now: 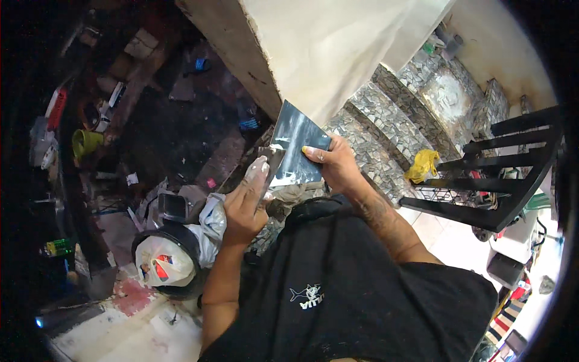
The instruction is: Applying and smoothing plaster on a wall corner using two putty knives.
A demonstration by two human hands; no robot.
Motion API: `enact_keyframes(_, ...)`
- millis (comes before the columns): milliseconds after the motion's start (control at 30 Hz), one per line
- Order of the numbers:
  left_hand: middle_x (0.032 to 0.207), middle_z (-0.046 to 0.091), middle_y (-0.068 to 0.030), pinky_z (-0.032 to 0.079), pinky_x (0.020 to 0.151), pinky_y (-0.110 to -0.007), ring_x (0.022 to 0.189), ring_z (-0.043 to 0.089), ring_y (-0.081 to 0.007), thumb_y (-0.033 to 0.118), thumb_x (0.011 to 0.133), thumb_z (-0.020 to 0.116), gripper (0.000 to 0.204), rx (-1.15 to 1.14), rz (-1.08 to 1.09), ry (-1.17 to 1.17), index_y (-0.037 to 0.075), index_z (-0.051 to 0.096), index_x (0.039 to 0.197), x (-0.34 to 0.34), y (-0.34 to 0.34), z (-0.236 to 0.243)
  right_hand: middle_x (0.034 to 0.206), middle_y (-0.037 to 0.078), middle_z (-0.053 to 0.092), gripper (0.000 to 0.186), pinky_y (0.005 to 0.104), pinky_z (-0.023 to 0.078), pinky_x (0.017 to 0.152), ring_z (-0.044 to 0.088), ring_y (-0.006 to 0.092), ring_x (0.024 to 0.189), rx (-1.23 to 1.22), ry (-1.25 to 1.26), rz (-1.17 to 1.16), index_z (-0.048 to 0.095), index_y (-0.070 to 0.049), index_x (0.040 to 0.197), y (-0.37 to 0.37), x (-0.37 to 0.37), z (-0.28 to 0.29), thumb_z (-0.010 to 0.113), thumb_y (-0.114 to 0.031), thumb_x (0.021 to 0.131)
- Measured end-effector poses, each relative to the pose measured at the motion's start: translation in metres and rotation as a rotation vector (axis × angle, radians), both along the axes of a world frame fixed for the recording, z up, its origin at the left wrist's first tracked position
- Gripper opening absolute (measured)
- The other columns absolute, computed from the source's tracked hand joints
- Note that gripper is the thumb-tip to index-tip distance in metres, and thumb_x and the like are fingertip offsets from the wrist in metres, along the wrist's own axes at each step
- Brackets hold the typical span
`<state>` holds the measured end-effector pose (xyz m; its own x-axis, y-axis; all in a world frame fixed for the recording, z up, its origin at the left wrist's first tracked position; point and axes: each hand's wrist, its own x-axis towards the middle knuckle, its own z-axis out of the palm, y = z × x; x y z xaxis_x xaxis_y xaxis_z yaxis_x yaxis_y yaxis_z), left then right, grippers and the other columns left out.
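Note:
In front of my chest, my right hand (338, 161) grips a dark, flat rectangular plate (297, 148) by its right edge, thumb on top. White paste is smeared over the plate's face and along its lower edge. My left hand (247, 202) is closed around a narrow dark strip (273, 166), its fingers whitened with paste. This strip's upper end lies close against the plate's left side, with a dab of white there. Whether the two touch, I cannot tell. Just beyond the plate stands the corner of a pale plastered wall (313, 54).
Stone-patterned steps (386, 120) climb to the right, with a yellow bag (422, 166) beside a black slatted railing (482, 175). At lower left stands a black bucket (196, 265) lined with a white bag. The dark area left of the wall holds scattered clutter and a yellow-green pot (86, 143).

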<state>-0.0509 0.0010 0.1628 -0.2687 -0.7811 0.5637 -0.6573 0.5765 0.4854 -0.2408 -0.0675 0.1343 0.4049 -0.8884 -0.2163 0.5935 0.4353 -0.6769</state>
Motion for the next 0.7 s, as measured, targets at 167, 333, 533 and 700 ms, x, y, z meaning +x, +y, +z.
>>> enact_keyframes(167, 0.11, 0.049, -0.0256, 0.042, 0.084, -0.041, 0.101, 0.049, -0.0393, -0.007, 0.053, 0.045, 0.058, 0.053, -0.06, -0.16, -0.01, 0.044, 0.111, 0.001, 0.0, 0.004, 0.081, 0.011, 0.061, 0.02, 0.0295, 0.051, 0.063, 0.06, 0.0149, 0.067, -0.019, 0.011, -0.009, 0.053, 0.006, 0.092, 0.0, -0.005, 0.005, 0.057, 0.002, 0.073)
enact_keyframes(333, 0.109, 0.049, -0.0259, 0.04, 0.087, -0.042, 0.102, 0.048, -0.0393, -0.007, 0.054, 0.045, 0.055, -0.001, -0.083, -0.22, -0.011, 0.045, 0.109, 0.01, -0.008, -0.006, 0.08, 0.01, 0.06, 0.021, 0.0295, 0.051, 0.063, 0.06, 0.0147, 0.066, -0.027, 0.058, -0.044, 0.052, 0.006, 0.093, 0.001, -0.015, 0.007, 0.055, 0.003, 0.073)
enact_keyframes(533, 0.109, 0.05, -0.024, 0.041, 0.087, -0.04, 0.101, 0.05, -0.037, -0.005, 0.06, 0.047, 0.047, -0.044, -0.009, -0.291, -0.01, 0.047, 0.107, 0.013, -0.017, -0.017, 0.087, 0.01, 0.059, 0.034, 0.0313, 0.051, 0.066, 0.06, 0.0169, 0.072, -0.007, -0.023, -0.073, 0.048, 0.006, 0.101, 0.006, -0.032, 0.001, 0.059, -0.002, 0.07)
enact_keyframes(700, 0.099, 0.056, -0.0175, 0.046, 0.07, -0.034, 0.086, 0.056, -0.0307, 0.006, 0.078, 0.051, 0.028, 0.47, 0.665, 0.297, -0.006, 0.051, 0.102, 0.018, -0.017, -0.059, 0.086, 0.008, 0.059, 0.03, 0.0297, 0.048, 0.069, 0.058, 0.0167, 0.074, -0.026, -0.031, -0.299, 0.05, 0.002, 0.099, 0.0, -0.052, -0.004, 0.058, -0.007, 0.071)
